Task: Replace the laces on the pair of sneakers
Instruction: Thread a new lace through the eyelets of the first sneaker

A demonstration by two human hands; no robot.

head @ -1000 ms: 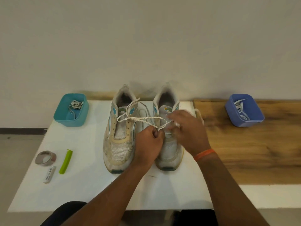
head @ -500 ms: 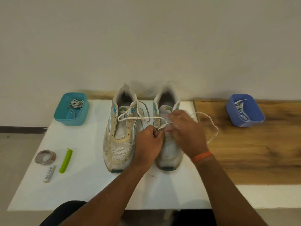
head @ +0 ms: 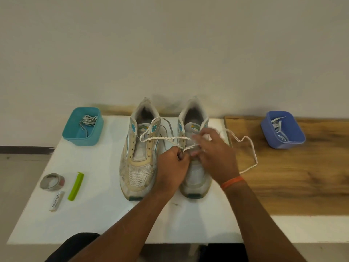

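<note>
2 worn white sneakers side by side on a white table [head: 94,214], toes toward the near edge, heels toward the far wall. Left sneaker [head: 138,159] unlaced, eyelets bare, tongue exposed. Right sneaker [head: 194,178] partly covered by both hands. White lace [head: 162,138] running from the right sneaker's eyelet area leftward across the left sneaker's collar in a loose loop, then back toward the hands. Other stretch of the same lace trailing right, off the white top and onto the wooden surface [head: 302,176], curving in a wide slack bend.

Left hand [head: 171,167] curled into a fist, fingers clamped on the lace just at the inner edge of the right sneaker. Right hand [head: 217,156] over the right sneaker's lacing area, fingers bent down at the eyelets, blurred; whether pinching the lace or only pressing, cannot tell. Orange band [head: 232,182] around the right wrist.

Teal tub [head: 75,136] at the far left of the white table, holding a bundle of grey-white laces. Blue tub [head: 294,142] at the far right on the wooden surface, holding pale laces. Near left: roll of grey tape [head: 52,182], lying flat; just right of it a green clip [head: 76,186], long axis running near to far; a small white tube with printed text [head: 56,201] just near of the tape. Dark clothing at the near edge, under the forearms.
</note>
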